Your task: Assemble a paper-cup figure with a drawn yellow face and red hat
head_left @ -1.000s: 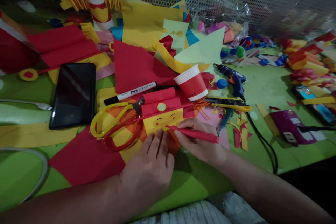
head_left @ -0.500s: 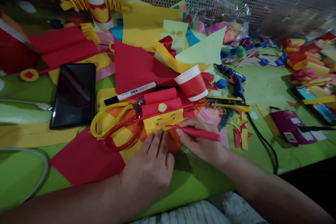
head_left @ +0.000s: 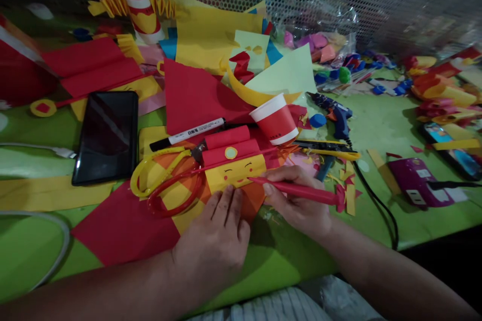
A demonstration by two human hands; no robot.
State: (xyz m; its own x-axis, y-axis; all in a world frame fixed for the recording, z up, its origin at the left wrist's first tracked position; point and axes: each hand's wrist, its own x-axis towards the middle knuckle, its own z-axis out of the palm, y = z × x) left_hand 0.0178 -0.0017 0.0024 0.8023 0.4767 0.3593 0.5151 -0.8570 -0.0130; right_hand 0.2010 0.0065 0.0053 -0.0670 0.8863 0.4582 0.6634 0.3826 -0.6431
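My right hand [head_left: 297, 200] is closed around a red marker [head_left: 305, 191]. Its tip is at the right cheek area of a yellow paper face [head_left: 235, 171], which has drawn eyes, a small red mouth and a red cheek dot on the left. Above the face is a folded red paper hat [head_left: 230, 146] with a round pale disc. My left hand [head_left: 218, 230] lies flat, fingertips stretched onto the face's lower edge. Red-and-yellow-handled scissors [head_left: 175, 183] lie left of the face, their blades partly hidden under the hat.
A black-capped whiteboard marker [head_left: 188, 132] and a tilted red paper cup [head_left: 276, 119] lie behind the face. A phone [head_left: 105, 138] is at left. A glue gun [head_left: 335, 113], a box cutter [head_left: 327, 148] and a purple power adapter [head_left: 419, 180] are at right. Coloured paper sheets [head_left: 214, 35] lie behind.
My right hand and the red marker have shifted slightly right, from the mouth to the right cheek area. A small red mouth now shows. My left hand stays put.
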